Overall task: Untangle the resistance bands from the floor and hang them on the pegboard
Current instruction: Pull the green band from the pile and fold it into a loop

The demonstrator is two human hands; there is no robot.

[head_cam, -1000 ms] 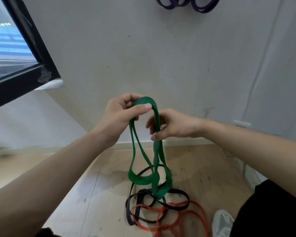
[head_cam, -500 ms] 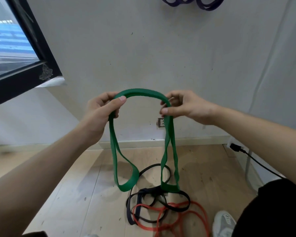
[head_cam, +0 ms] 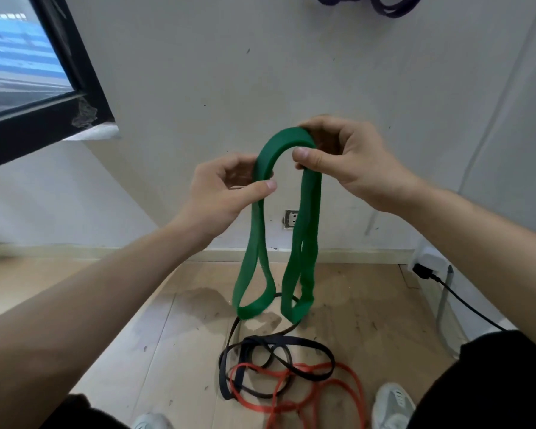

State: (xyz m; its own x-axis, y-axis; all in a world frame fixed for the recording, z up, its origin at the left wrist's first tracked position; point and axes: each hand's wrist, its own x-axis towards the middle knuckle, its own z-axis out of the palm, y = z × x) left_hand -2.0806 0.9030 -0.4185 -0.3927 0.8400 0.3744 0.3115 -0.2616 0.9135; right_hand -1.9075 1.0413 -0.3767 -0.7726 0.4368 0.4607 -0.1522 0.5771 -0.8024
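A person's two hands hold a green resistance band [head_cam: 273, 144] up in front of a grey wall [head_cam: 229, 57], at the middle of the head-camera view. The left hand [head_cam: 226, 187] pinches the band's left side between thumb and curled fingers; the right hand [head_cam: 350, 156], just beside it toward 2 o'clock, grips the top of the arch the same way, thumb pressed on the near face. From the arch the folded band hangs in two long loops whose lower ends dangle toward 6 o'clock, above the wooden floor [head_cam: 136, 335].

On the floor at 6 o'clock, a black band [head_cam: 287, 339] and a red band [head_cam: 348, 368] lie crossed over one another in a loose tangle, between the person's two light shoes [head_cam: 390, 404]. Whether the green loops touch the black band cannot be told.

At the top edge, toward 1 o'clock, purple bands [head_cam: 393, 9] hang against the wall; what holds them is out of view. A black-framed window [head_cam: 28, 72] fills 10 o'clock. A wall socket [head_cam: 291, 218] sits low behind the green band, and a black power cord [head_cam: 464, 305] runs along the floor at 4 o'clock.
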